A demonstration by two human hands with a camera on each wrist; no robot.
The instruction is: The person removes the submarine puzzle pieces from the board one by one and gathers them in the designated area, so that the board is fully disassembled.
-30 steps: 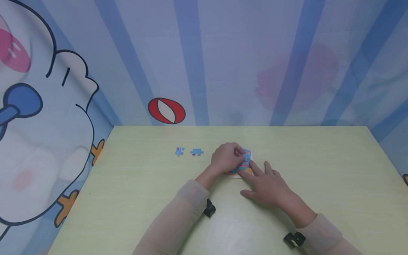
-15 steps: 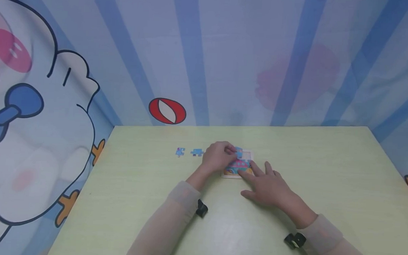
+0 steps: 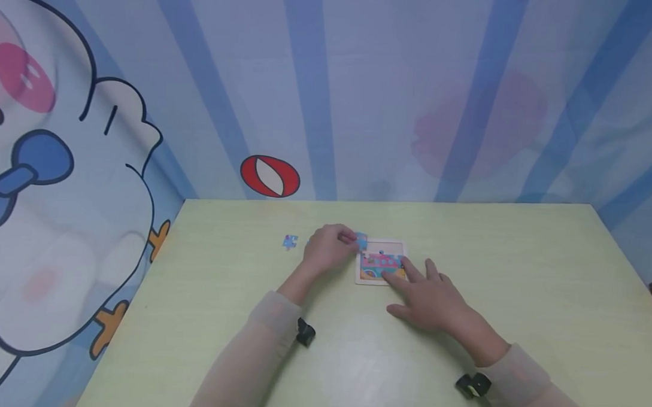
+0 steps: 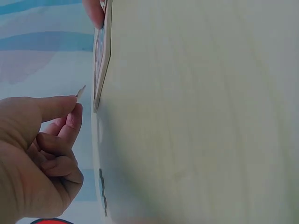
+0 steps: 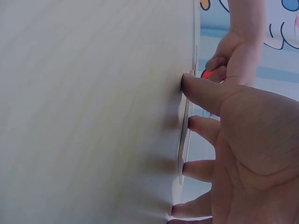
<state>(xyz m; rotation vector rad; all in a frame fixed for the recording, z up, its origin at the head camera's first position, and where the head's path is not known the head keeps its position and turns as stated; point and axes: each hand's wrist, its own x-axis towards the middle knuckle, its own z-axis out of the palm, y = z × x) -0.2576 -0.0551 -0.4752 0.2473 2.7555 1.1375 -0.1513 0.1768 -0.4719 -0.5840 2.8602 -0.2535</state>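
Note:
My left hand (image 3: 328, 249) pinches a blue jigsaw piece (image 3: 361, 241) between thumb and fingertips, over the upper left corner of a small framed puzzle (image 3: 357, 277). In the left wrist view the jigsaw piece (image 4: 81, 93) is seen edge-on, held clear of the tabletop. Pink, teal and orange pieces fill the puzzle's lower part; its upper part shows bare pale backing. My right hand (image 3: 433, 300) lies spread at the puzzle's lower right, two fingertips resting on it. In the right wrist view the right hand's fingers (image 5: 202, 171) are straight along the puzzle's edge (image 5: 181, 151).
A loose jigsaw piece (image 3: 290, 242) lies on the pale yellow table (image 3: 353, 360) left of my left hand. Another is nearly hidden behind that hand. A printed curtain (image 3: 373, 97) rises at the table's back edge.
My left hand has drawn leftward from the puzzle with the blue jigsaw piece, uncovering the puzzle's bare upper part and covering one loose piece. My right hand stays put.

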